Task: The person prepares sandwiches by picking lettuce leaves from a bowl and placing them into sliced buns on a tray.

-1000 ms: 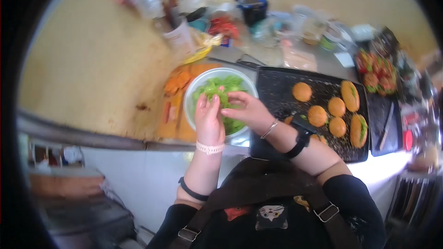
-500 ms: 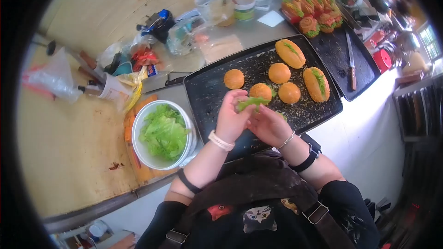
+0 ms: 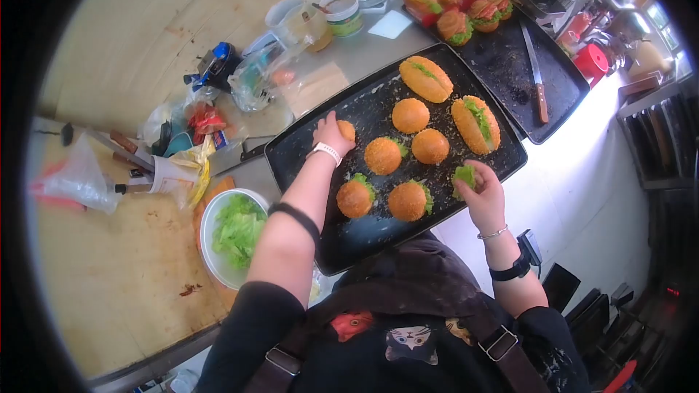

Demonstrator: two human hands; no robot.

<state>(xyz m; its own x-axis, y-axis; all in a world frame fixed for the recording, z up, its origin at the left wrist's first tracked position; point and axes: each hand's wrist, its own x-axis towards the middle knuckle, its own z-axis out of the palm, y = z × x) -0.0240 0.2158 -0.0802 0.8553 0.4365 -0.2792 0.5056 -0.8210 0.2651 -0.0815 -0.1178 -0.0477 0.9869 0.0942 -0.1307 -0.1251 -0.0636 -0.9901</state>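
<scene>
My left hand (image 3: pixel 333 135) is closed around a small round bun (image 3: pixel 346 130) at the left of the black baking tray (image 3: pixel 331 247). A piece of green lettuce (image 3: pixel 464 180) is pinched in my right hand (image 3: pixel 483 193) over the tray's right front edge. Between my hands lie several round buns, among them one with lettuce at its side (image 3: pixel 382 156) and a plain-looking one (image 3: pixel 430 146). Two long rolls with lettuce in their slits, one at the back (image 3: pixel 426 79) and one at the right (image 3: pixel 476 125), rest on the same tray.
A white bowl of lettuce (image 3: pixel 239 231) stands left of the tray. Behind are plastic tubs (image 3: pixel 341 14) and bags (image 3: pixel 255 76). A second dark tray (image 3: pixel 502 65) at the back right holds filled rolls (image 3: pixel 455 27) and a knife (image 3: pixel 534 65).
My hands have moved apart, the left to a bun and the right sideways with lettuce. Two lettuce-filled buns at the tray's front, largely hidden by my hands before, now show.
</scene>
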